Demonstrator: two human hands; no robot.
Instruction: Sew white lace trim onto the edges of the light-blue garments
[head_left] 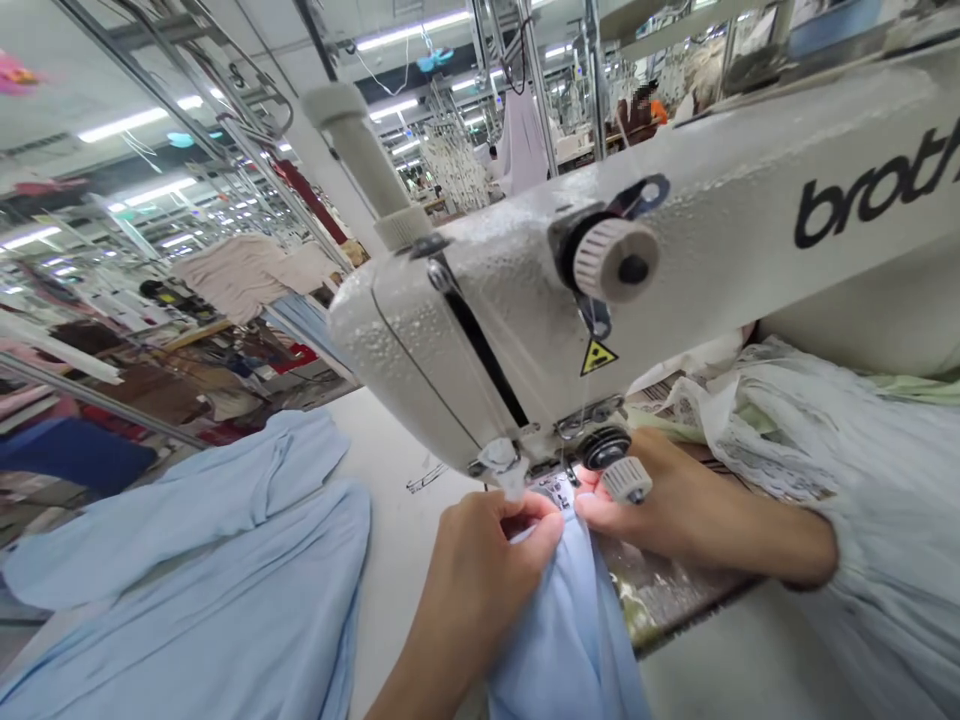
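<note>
Watching through the head camera, I have the left grip point(491, 550) pinching the light blue cloth point(570, 625) between thumb and forefinger, just beside the lit stitching area point(553, 489) under the head of the sewing machine point(510, 290). The right grip point(667, 495) has its fingertips at the cloth's right edge; a ribbed knob point(626, 480) partly covers them, so I cannot tell whether they clench it. The cloth hangs toward the near side. My main worry is the fingertips: they sit so close to the stitching area that a slip or a sudden start could catch one. Uneven pulling between the two sides might also pucker the cloth, and the loose white sleeve point(892, 600) could drag at the right. More blue pieces point(292, 580) lie left on the white surface point(397, 455). I can read "broth" point(877, 185), cut off at the right, and see a yellow warning triangle point(598, 356).
</note>
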